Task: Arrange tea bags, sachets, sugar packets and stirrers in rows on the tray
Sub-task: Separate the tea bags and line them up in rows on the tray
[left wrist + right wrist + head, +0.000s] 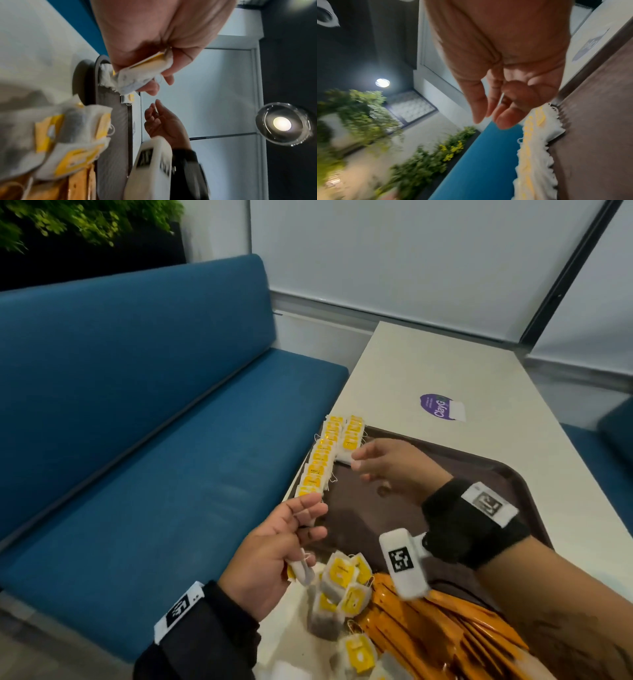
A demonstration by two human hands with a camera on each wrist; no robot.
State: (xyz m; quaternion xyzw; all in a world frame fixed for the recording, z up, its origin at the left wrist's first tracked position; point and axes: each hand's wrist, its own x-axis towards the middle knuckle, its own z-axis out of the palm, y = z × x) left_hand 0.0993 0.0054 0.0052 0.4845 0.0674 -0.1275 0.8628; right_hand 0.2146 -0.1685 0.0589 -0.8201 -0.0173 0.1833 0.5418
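A brown tray [472,470] lies on the white table [445,361]. Yellow-labelled tea bags form a long row [320,460] along its left edge, with a shorter second row [352,433] beside it. My left hand [301,525] grips a few tea bags [145,70] just off the near end of the long row. My right hand [363,465] hovers over the tray by the second row, fingers relaxed and empty, as the right wrist view shows [489,119]. Loose tea bags [342,583] and orange sachets [428,628] are heaped at the tray's near end.
A blue bench [154,422] runs along the left side of the table. A purple round sticker [436,405] sits on the tabletop beyond the tray. Green plants [85,220] stand behind the bench. White wall panels close off the far side.
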